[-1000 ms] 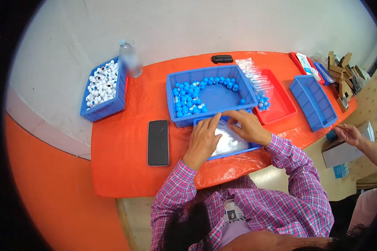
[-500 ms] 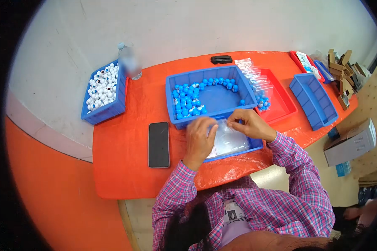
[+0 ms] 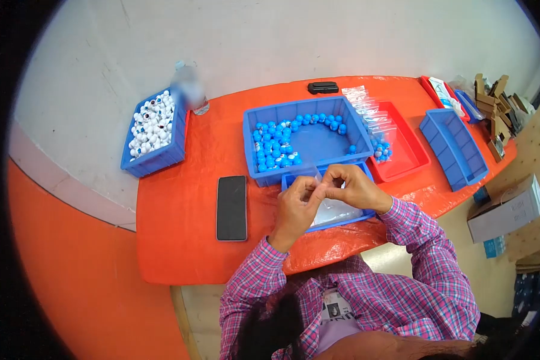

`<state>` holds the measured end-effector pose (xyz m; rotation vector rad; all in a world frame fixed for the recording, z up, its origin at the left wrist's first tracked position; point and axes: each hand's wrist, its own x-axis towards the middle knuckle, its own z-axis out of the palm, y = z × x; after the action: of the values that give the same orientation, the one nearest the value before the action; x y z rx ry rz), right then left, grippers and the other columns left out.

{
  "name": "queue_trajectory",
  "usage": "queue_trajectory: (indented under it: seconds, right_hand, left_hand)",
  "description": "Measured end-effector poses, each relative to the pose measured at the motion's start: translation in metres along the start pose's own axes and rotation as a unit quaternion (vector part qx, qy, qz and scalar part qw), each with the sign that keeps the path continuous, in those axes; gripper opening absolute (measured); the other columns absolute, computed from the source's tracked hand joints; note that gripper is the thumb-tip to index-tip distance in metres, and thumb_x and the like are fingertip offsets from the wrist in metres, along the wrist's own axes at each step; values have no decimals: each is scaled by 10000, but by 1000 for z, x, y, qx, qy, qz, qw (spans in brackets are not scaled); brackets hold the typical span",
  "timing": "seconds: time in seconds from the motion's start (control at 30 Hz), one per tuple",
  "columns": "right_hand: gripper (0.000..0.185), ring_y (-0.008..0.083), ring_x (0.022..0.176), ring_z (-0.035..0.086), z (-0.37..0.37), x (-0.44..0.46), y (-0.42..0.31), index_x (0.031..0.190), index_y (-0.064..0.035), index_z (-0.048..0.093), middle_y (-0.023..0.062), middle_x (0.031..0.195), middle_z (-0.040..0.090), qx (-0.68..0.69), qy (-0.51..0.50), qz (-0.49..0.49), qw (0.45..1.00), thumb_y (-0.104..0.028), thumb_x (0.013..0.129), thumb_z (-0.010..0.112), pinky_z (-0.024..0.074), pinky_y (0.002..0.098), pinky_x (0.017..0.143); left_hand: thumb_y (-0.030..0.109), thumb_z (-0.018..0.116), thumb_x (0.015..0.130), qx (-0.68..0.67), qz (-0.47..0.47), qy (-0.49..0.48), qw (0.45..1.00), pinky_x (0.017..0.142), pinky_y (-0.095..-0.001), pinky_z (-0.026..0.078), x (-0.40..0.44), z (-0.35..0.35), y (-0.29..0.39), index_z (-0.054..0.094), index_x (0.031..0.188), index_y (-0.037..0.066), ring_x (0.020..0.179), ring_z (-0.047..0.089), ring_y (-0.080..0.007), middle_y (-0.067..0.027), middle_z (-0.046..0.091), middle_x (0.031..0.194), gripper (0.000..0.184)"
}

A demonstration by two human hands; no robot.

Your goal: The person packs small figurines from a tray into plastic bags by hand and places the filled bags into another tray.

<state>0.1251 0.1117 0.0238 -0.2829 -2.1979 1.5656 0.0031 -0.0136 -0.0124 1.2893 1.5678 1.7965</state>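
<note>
My left hand (image 3: 295,210) and my right hand (image 3: 355,189) meet above a small blue tray (image 3: 366,174), thumbs and fingers pinched together. Between them is the edge of a clear plastic bag (image 3: 309,173), faint against the bin behind. More clear bags (image 3: 336,213) lie in the small tray below my hands. Just behind stands a large blue bin (image 3: 255,166) with many blue balls (image 3: 273,144), most of them at its left side and along the back.
Left: phone (image 3: 231,208), blue bin of white balls (image 3: 153,129), bottle (image 3: 192,90). Behind: black object (image 3: 323,87). Right: red tray (image 3: 411,157) with bagged blue balls (image 3: 381,149), blue bin (image 3: 456,150), cardboard pieces (image 3: 495,111), white box (image 3: 505,210).
My hands were apart over the tray and have come together, pinching a bag that now rises between them. The other person's hand at the right has left the view.
</note>
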Motion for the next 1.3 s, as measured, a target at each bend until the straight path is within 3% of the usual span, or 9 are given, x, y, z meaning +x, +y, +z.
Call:
queue_trajectory:
  seconds: [0.23,0.4,0.6,0.77,0.9,1.1,1.23,1.27,1.3]
  right_hand:
    - [73,67,639,471,-3,2,9,790,-60,614,-3,734,591,95,-23,87,991,-32,814,678,393,179,608]
    - [41,54,611,446,2,1,1,814,-50,621,-9,698,558,7,2,34,999,-41,837,654,368,175,548]
    - [39,51,604,436,5,1,1,816,-57,624,-10,703,559,1,3,32,999,-56,848,645,360,174,545]
    - [41,58,596,430,5,1,2,813,-53,621,-15,704,557,-7,7,48,999,-70,832,654,365,185,543]
    - [59,74,588,430,6,0,13,811,-48,618,-14,665,542,-25,58,28,998,-83,805,664,369,195,549]
    - [77,128,609,482,-8,-1,-1,841,-47,614,30,756,574,-178,109,58,976,-82,785,654,400,228,561]
    - [76,174,648,525,-4,-2,-5,883,-71,621,79,916,593,-321,118,-226,912,-87,811,643,423,251,563]
    - [76,174,648,525,-6,-1,-7,883,-71,621,79,916,593,-321,117,-228,912,-87,811,643,423,251,563]
    - [84,179,653,528,-11,-1,-11,897,-76,625,83,945,588,-393,60,-281,874,-89,816,643,425,256,562]
  left_hand:
    - [71,595,897,41,-22,-10,999,595,-212,482,2,-4,6,602,926,-10,661,599,-116,-75,646,781,86]
    - [64,583,898,37,8,14,999,582,-213,477,2,0,8,610,923,-6,635,587,-116,-72,643,752,79]
    - [71,596,884,56,-20,8,998,542,-230,451,2,-4,0,612,934,2,596,558,-109,-67,644,751,87]
    - [51,613,845,187,15,12,982,493,-268,415,2,-4,14,600,901,16,545,527,-127,-58,627,719,67]
    - [39,629,794,341,179,68,920,451,-343,412,5,-1,8,556,817,54,478,521,-235,-67,585,645,78]
    - [12,615,786,384,172,78,904,445,-339,379,6,-4,15,539,781,56,460,471,-210,-56,552,608,87]
    - [17,623,785,361,139,46,921,443,-340,376,8,-11,22,541,795,66,458,472,-211,-49,537,615,96]
    - [17,623,785,361,140,49,921,443,-340,376,8,-12,24,541,795,66,458,472,-211,-49,537,615,96]
    - [28,624,788,365,144,33,919,442,-339,379,9,-13,25,537,792,69,462,481,-212,-48,538,619,96]
